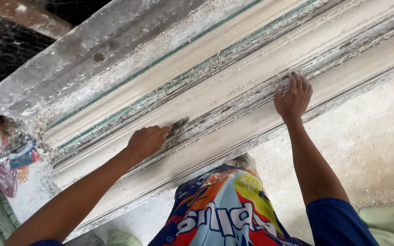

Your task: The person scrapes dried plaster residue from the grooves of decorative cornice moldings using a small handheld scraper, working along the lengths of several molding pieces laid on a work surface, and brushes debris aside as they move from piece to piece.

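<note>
Head view looks down past bright multicoloured shorts (224,214) to both arms. The left hand (147,140) is fisted tight around a small dark scraping tool (178,124), its tip pressed into a groove of the long cream-white moulded plaster cornice (251,77), likely to clean the channel. The right hand (293,96) lies flat, fingers spread, on a ridge, seemingly steadying. Beyond, a dusty grey board (83,68); the sandy concrete floor (370,146) is below.

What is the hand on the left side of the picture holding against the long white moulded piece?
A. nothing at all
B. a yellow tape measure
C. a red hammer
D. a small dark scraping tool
D: the left hand grips a small dark scraping tool, its tip set in a groove of the long white moulded plaster piece.
</note>
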